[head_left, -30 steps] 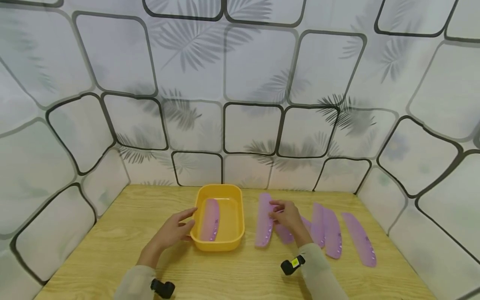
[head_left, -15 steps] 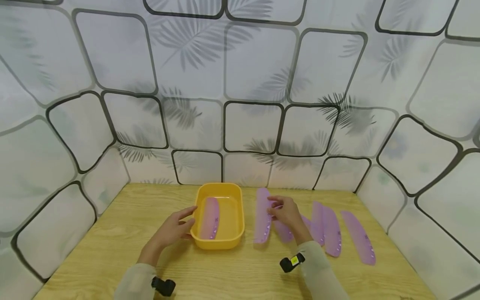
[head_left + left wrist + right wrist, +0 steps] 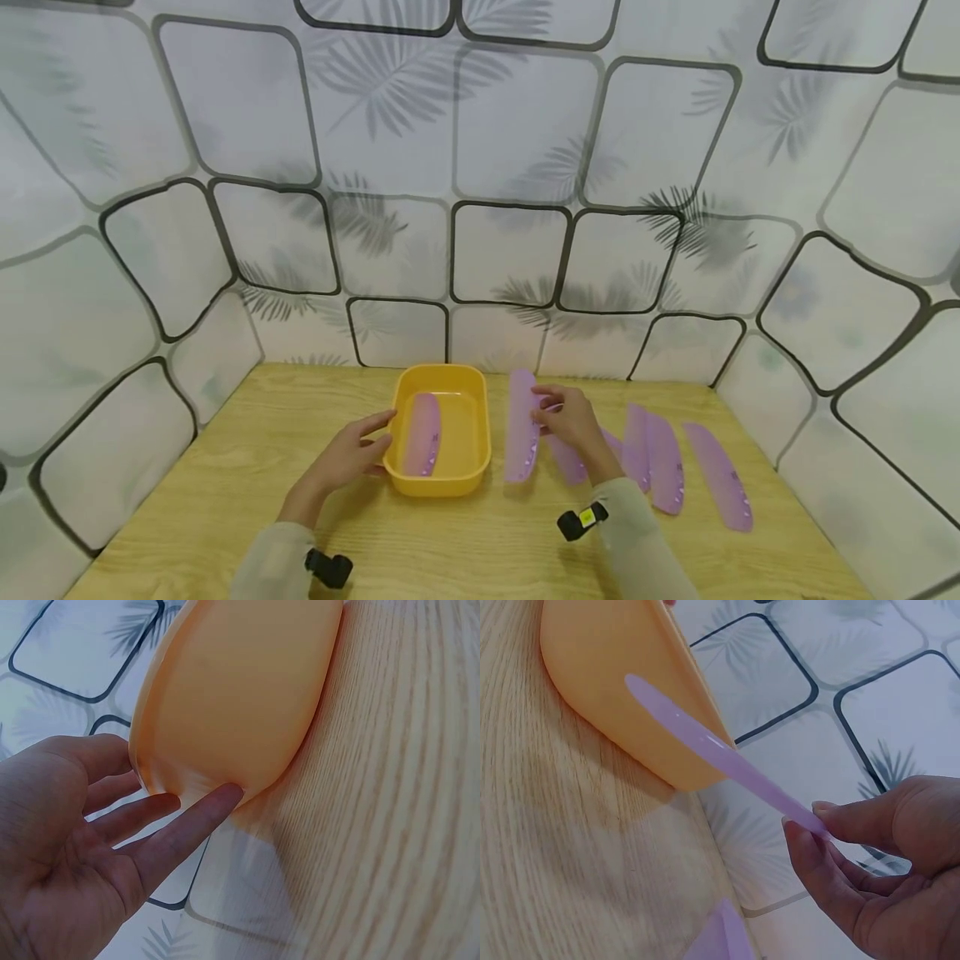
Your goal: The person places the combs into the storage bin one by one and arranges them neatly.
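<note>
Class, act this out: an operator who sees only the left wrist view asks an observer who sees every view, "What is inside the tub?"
Observer: One purple strip lies inside the tub.
Operator: What is the right hand doing?
Observer: It pinches a second purple strip to the right of the tub.
Operator: Any others?
Observer: Yes, several other strips lie on the table, right of the pinched one.

Vs 1 s ago: R hand (image 3: 570,419), w/ 1 pinched purple strip (image 3: 519,429), has shifted slightly up & left, lower frame just R of ctr; gap to yellow tub (image 3: 462,433) now narrower.
</note>
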`<act>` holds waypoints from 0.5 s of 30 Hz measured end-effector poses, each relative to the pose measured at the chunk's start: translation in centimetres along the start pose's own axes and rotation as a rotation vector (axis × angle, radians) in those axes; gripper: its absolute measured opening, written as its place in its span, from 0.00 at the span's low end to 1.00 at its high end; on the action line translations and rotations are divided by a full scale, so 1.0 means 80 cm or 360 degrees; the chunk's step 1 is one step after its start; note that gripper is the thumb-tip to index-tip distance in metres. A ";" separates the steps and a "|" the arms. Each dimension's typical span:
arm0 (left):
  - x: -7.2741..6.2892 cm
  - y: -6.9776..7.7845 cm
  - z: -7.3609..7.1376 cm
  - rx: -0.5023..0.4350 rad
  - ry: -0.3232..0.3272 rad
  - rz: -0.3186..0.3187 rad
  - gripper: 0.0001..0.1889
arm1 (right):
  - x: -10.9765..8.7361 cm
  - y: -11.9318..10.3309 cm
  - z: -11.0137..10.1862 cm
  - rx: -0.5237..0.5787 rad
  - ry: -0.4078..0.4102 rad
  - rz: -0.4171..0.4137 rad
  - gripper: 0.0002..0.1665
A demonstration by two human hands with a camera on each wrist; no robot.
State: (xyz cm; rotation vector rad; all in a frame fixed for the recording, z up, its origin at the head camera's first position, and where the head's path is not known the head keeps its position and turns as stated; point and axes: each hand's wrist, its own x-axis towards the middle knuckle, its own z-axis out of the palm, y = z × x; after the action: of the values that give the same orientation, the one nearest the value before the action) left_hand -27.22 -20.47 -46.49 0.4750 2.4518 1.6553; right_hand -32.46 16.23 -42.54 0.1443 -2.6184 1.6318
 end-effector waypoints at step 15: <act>-0.002 0.001 -0.001 -0.0043 -0.0015 0.0015 0.30 | 0.001 -0.013 0.005 0.0056 -0.0038 -0.0050 0.24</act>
State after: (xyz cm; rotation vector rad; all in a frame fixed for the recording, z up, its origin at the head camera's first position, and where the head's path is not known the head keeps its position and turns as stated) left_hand -27.09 -20.52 -46.37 0.4905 2.4209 1.6839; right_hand -32.40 15.43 -41.74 0.2065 -2.5919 1.6775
